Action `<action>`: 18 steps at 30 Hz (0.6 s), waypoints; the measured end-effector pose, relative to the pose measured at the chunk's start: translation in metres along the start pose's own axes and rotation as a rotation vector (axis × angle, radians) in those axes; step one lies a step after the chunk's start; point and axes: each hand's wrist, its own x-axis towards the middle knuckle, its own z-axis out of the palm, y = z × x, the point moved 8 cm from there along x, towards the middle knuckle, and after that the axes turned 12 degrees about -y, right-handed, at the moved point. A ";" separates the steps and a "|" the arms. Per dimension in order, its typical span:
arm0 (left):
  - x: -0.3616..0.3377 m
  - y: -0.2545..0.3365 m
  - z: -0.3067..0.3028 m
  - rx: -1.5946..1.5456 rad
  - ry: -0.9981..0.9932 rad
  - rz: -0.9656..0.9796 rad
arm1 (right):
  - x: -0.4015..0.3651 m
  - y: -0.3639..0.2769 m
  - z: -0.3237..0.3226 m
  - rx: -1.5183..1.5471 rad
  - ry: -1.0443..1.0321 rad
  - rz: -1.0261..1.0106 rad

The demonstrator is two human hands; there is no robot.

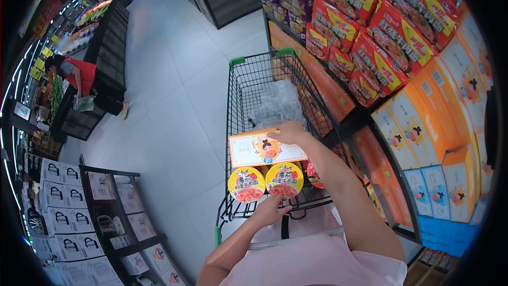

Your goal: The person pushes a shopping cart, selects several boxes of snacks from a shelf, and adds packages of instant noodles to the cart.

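Note:
My right hand is closed on the top right corner of an orange and white carton with a cartoon figure. Its thumb lies over the front; the other fingers are largely hidden behind the box. Below the carton, two instant noodle cups with yellow-rimmed lids sit side by side in the black shopping cart. At the lower edge of the right-hand cup, the fingers of my left hand touch it, thumb spread apart. A red package shows partly beside the cups.
Clear plastic packaging lies farther up in the cart. Red noodle packs and orange cartons are stacked close on the right. Boxed goods stand on the left. A person in a red vest bends by the produce stand.

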 end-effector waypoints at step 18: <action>-0.025 -0.011 -0.021 0.203 -0.036 0.066 | -0.204 0.170 0.157 0.721 0.304 0.250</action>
